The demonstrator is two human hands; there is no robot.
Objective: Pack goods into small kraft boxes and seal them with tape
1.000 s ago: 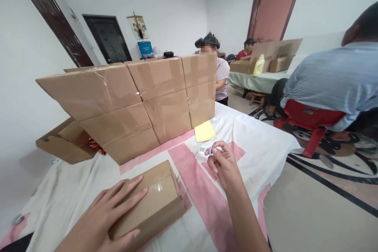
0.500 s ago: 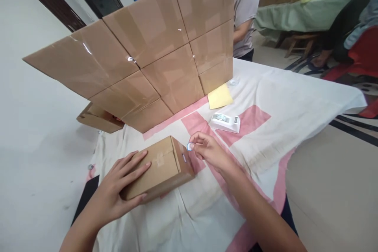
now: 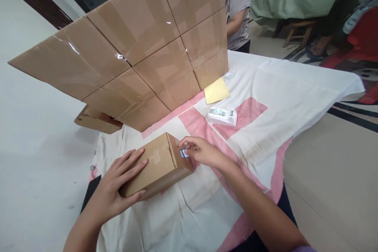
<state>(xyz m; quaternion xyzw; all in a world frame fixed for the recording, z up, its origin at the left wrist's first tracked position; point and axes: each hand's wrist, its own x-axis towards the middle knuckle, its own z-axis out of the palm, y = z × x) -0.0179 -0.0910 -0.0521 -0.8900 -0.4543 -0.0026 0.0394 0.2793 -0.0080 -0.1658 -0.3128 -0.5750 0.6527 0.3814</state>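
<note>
A closed cardboard box [image 3: 161, 165] lies on the cloth in front of me, a strip of clear tape on its top. My left hand [image 3: 119, 183] grips its left end, with fingers spread over the top and the thumb along the near side. At the box's right end, my right hand [image 3: 199, 151] pinches a small white sticker with a blue edge [image 3: 184, 153]. The sticker is at that end face; whether it is pressed on there I cannot tell. A small marking seen on this face earlier is now covered or merged with the sticker.
A tall cardboard partition [image 3: 165, 71] with taped seams stands behind the box. Right of it are a yellow paper [image 3: 216, 91] and a white tape dispenser [image 3: 223, 116]. Another cardboard box [image 3: 100, 120] sits at the left. A person [image 3: 239, 12] stands beyond the partition.
My right hand has moved left with the sticker, from just off the box to its right end face. My left hand keeps its hold on the box.
</note>
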